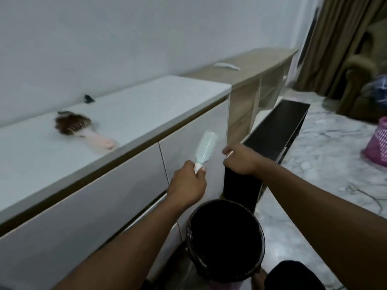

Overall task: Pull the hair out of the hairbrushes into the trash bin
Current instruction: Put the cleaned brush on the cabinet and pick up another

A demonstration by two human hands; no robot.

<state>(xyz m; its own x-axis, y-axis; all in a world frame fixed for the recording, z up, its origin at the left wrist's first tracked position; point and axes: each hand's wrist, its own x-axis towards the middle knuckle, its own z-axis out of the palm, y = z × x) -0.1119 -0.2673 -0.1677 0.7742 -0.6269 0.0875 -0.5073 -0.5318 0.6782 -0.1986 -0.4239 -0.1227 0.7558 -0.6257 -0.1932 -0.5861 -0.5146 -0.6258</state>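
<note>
My left hand (188, 185) grips the white handle of a pale green hairbrush (206, 147), its head pointing up and away, in front of the cabinet. My right hand (240, 159) hovers just right of the brush head with fingers curled; whether it pinches any hair is not visible. A black trash bin (226, 243) stands on the floor directly below both hands. A pink-handled hairbrush (81, 128) matted with brown hair lies on the white cabinet top (146, 109) to the left.
A small black clip (89, 99) sits near the wall on the cabinet. A wooden shelf unit (257, 80) with a white object extends right. A black panel (276, 130) leans there. A pink basket (377, 143) stands on the marble floor.
</note>
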